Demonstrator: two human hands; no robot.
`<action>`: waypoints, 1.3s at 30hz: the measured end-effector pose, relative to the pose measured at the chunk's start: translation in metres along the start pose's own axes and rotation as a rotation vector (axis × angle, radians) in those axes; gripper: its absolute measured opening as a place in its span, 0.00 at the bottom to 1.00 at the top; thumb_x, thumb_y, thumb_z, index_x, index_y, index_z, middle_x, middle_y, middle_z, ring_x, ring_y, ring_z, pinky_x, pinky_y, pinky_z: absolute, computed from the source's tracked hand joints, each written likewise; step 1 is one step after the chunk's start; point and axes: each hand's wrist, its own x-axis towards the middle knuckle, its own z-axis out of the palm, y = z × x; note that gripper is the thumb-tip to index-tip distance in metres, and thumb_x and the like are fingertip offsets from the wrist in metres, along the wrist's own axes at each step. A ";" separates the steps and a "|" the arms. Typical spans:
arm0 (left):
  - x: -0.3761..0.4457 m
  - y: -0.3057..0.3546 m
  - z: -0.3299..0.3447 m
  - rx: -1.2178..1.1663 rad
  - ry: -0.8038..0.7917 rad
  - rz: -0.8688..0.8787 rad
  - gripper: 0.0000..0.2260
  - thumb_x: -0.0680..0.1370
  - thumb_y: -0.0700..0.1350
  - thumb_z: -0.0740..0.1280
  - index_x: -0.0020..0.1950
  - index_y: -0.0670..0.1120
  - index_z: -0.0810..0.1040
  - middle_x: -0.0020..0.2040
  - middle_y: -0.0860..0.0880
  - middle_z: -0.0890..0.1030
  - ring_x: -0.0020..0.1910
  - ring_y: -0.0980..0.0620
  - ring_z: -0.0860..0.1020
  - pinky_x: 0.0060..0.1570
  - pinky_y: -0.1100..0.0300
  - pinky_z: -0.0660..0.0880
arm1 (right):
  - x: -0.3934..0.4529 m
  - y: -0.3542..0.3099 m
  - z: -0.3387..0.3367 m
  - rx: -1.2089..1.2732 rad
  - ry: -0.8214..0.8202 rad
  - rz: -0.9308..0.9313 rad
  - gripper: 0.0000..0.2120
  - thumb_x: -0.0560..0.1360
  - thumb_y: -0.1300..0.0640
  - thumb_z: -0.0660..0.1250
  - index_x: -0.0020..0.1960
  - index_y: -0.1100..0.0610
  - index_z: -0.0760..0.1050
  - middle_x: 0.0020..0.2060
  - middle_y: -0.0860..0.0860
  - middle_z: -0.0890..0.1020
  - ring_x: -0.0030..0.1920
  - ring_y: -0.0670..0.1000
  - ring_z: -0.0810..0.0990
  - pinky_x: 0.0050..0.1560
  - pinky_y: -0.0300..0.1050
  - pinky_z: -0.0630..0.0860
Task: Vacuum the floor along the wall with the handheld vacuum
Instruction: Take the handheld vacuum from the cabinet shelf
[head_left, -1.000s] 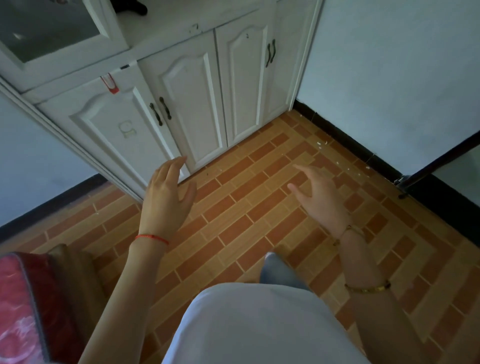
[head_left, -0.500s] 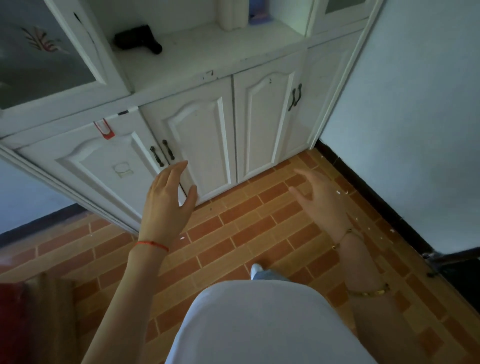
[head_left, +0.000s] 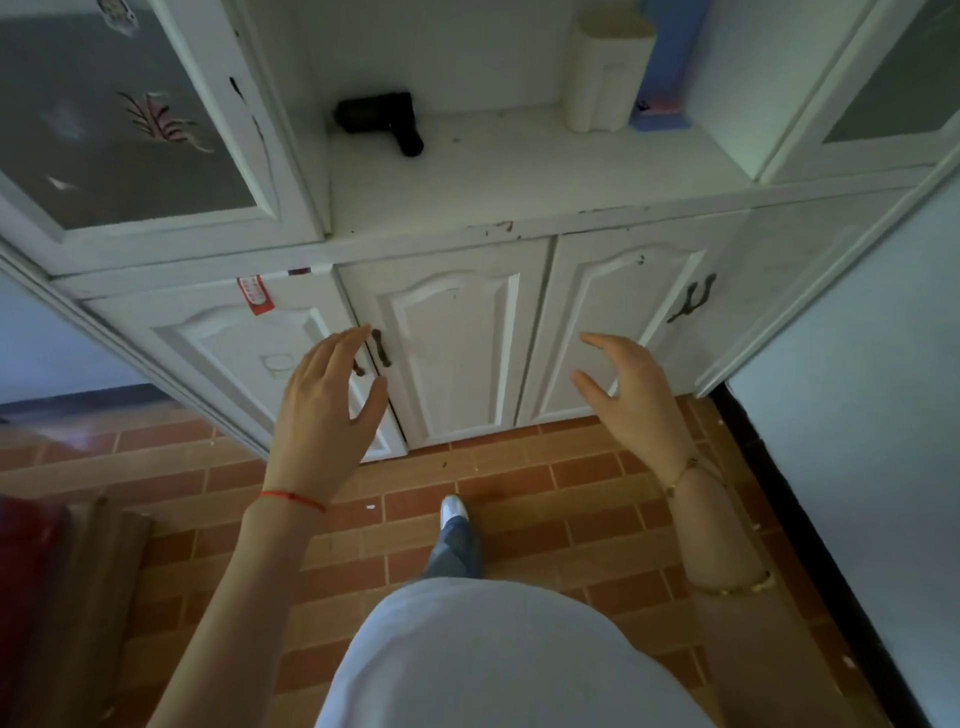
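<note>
Presently both hands, left hand (head_left: 324, 410) and right hand (head_left: 631, 395), hover empty with fingers spread, short of the cabinet (head_left: 452, 332). Beyond, on its shelf, lies the handheld vacuum (head_left: 382, 118): likely light, rigid plastic; best gripped by its protruding handle.

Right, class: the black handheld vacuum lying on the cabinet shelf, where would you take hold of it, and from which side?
Take the handheld vacuum by its short handle, the stub that juts toward the shelf's front edge. Come from the front and slightly above. The barrel lies sideways near the back, so the handle is probably the nearest part. Both the left hand and right hand are free.
</note>
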 end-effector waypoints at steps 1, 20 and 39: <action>0.011 -0.002 0.004 0.005 0.004 -0.005 0.23 0.80 0.46 0.66 0.75 0.45 0.68 0.71 0.43 0.74 0.71 0.43 0.70 0.72 0.46 0.67 | 0.013 0.004 0.004 0.003 -0.007 -0.007 0.22 0.79 0.50 0.64 0.71 0.55 0.69 0.67 0.51 0.74 0.69 0.50 0.70 0.67 0.39 0.64; 0.246 -0.034 0.027 0.059 0.088 0.004 0.22 0.80 0.44 0.67 0.74 0.44 0.70 0.69 0.44 0.75 0.66 0.44 0.74 0.66 0.49 0.72 | 0.276 -0.001 0.038 0.060 -0.025 -0.140 0.22 0.78 0.51 0.66 0.70 0.56 0.70 0.66 0.52 0.75 0.68 0.51 0.70 0.69 0.43 0.65; 0.352 -0.047 0.068 0.106 0.184 -0.168 0.23 0.79 0.43 0.66 0.74 0.42 0.70 0.69 0.41 0.75 0.69 0.41 0.72 0.66 0.50 0.70 | 0.426 -0.007 0.064 0.039 -0.162 -0.238 0.23 0.79 0.49 0.64 0.71 0.55 0.68 0.67 0.52 0.74 0.68 0.52 0.69 0.64 0.36 0.60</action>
